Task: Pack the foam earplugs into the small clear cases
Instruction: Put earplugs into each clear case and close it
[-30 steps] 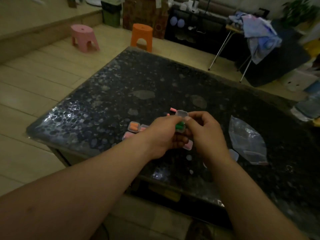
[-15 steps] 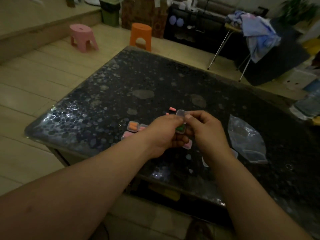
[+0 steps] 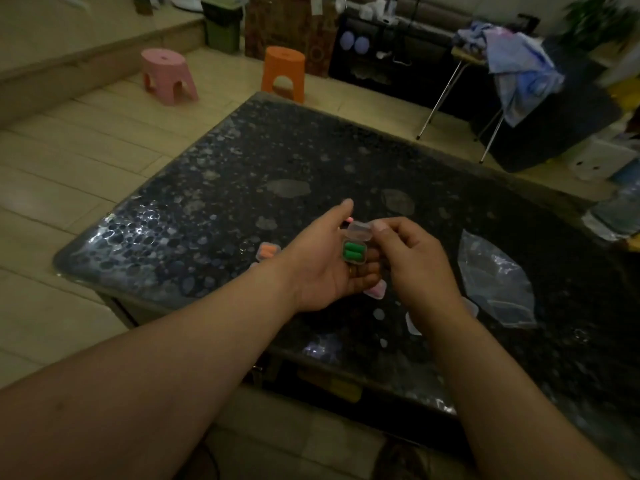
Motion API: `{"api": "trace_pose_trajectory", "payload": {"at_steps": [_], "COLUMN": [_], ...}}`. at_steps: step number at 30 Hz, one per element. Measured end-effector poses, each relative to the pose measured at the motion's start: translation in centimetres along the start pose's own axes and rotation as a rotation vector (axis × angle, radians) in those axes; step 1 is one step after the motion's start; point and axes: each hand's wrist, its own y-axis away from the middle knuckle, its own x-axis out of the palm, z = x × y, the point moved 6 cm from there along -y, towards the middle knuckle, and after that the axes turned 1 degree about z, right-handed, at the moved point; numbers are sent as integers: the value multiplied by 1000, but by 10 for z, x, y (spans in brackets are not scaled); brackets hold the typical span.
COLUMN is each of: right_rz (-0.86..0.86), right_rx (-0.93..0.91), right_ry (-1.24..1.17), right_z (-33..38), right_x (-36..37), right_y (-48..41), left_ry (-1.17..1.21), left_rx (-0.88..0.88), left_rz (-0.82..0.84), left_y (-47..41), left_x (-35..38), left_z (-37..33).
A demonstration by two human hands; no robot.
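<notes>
Item under inspection: one small clear case point(image 3: 354, 253), held above the near middle of the dark speckled worktop point(image 3: 214, 188). It contains two green foam earplugs point(image 3: 354, 251) lying side by side. Its lid point(image 3: 360, 233) stands open, tipped back on the far side of the case.

Left hand point(image 3: 322, 268): palm turned up, thumb stretched out and clear of the case. The fingers point(image 3: 365, 273) lie beneath the case and carry it. How far they bend round it cannot be told.

Right hand point(image 3: 415, 268): thumb and forefinger pinch the right edge of the open lid; the remaining fingers are curled in towards the palm.

On the worktop:
- A case with orange earplugs point(image 3: 268, 251) lies just left of the left hand, partly hidden by it.
- A case with pink contents point(image 3: 376, 291) shows below the hands, partly covered.
- A loose pink earplug point(image 3: 349, 220) is just visible beyond the lid.
- A pale clear piece point(image 3: 412, 323) lies beside the right wrist; whether it is a case or a lid cannot be told.
- A crumpled clear plastic bag point(image 3: 495, 285) lies to the right, apart from the hands.

Surroundings: a pink stool point(image 3: 169, 76) and an orange stool point(image 3: 284, 72) stand on the pale floor beyond the worktop. Clothes point(image 3: 519, 71) are heaped on a thin-legged stand at far right.
</notes>
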Motion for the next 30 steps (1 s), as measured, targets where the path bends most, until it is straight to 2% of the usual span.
{"api": "trace_pose_trajectory", "payload": {"at_steps": [8,12,16,19,30], "right_rz": [86,101,195,198,173], "right_rx": [-84,-92,-76,-103,-188], "right_ry": [130,221,177,186,486], "right_z": [-3,-5,-5,-4,-2], "right_x": [4,5,9,8,0], "right_y": [1,0,1,2,1], "left_ry": [85,7,-52,-85,-256], "left_rx": [52,44,74,89,71], "left_rz": [-105,-68,-33,-26,-138], "left_y": [1,4,7,10,17], "left_x": [-6,0,4,6,2], "left_z": [-7,-4,-5,-8,-7]}}
